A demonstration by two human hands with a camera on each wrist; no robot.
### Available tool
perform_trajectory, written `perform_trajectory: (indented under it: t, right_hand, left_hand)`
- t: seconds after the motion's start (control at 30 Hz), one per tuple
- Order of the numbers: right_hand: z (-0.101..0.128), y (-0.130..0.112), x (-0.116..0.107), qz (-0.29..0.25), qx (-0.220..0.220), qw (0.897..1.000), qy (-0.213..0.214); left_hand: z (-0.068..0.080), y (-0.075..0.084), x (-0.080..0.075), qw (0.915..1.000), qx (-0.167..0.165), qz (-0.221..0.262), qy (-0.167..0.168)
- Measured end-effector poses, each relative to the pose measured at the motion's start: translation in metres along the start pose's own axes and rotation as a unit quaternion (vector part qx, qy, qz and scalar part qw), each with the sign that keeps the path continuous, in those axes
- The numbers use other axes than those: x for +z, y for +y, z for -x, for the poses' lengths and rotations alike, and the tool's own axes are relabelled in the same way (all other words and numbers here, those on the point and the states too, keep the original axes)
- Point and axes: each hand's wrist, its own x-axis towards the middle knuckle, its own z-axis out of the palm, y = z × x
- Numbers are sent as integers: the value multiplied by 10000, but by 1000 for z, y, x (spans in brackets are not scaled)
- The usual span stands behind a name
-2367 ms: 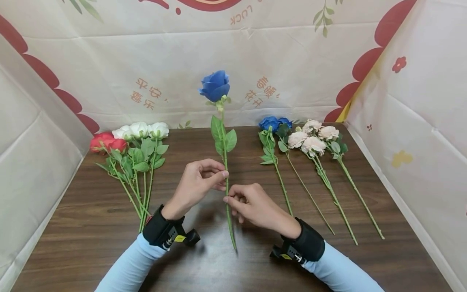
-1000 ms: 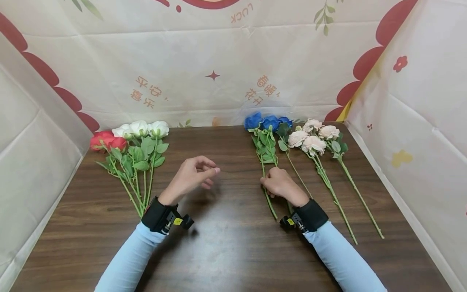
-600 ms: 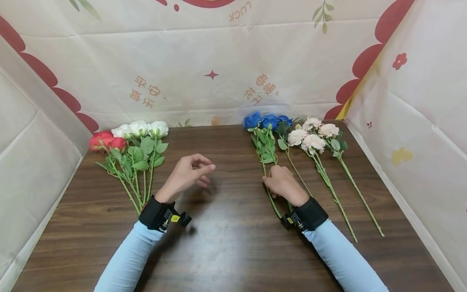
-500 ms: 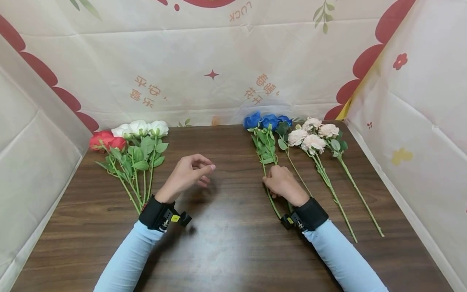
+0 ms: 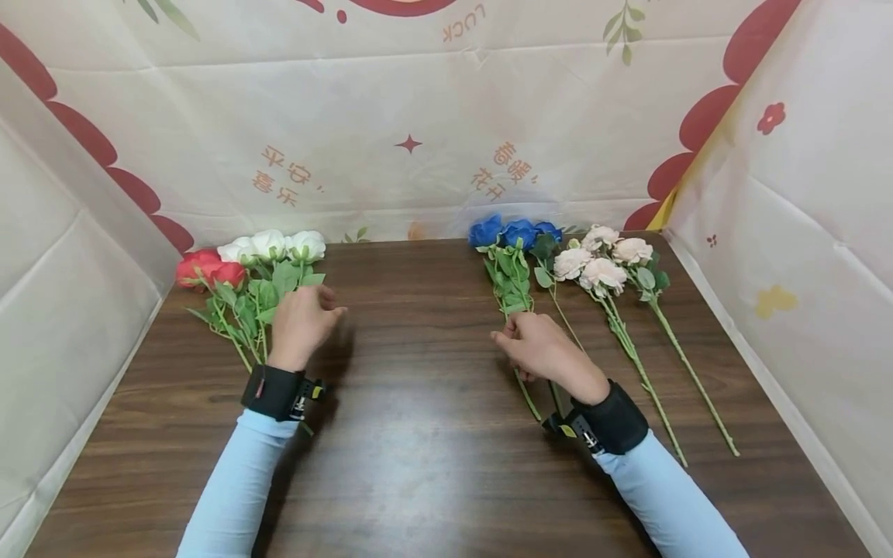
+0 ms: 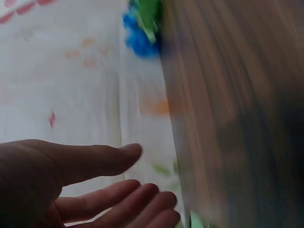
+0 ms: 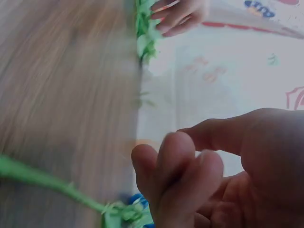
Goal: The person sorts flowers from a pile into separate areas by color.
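Note:
My left hand (image 5: 301, 325) is over the stems of the white roses (image 5: 268, 244) at the left. In the left wrist view its thumb (image 6: 99, 161) stands apart from the bent fingers, and nothing is between them. Several red roses (image 5: 209, 269) lie beside the white ones, their stems partly hidden by the hand and wrist. At the right, my right hand (image 5: 544, 353) hovers over the green stems of the blue roses (image 5: 519, 232). Its fingers (image 7: 175, 152) are loosely curled in the right wrist view, holding nothing; a green stem (image 7: 52, 183) lies on the table away from them.
Pale pink flowers (image 5: 603, 275) with long stems lie to the right of the blue roses. A dark wood table (image 5: 412, 480) spreads under everything. White printed cloth walls (image 5: 391, 101) enclose its back and both sides.
An upright blue rose held by both hands was laid leftmost among the blue ones. The right hand has since released its stem; the left hand has moved left to the white roses.

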Motion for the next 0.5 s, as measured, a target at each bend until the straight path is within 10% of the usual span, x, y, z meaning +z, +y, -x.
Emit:
perform_trajectory:
  t: [0.5]
  right_hand:
    - [22, -28, 7, 358, -654, 9972, 93]
  left_hand:
    - [-6, -48, -12, 9923, -923, -825, -61]
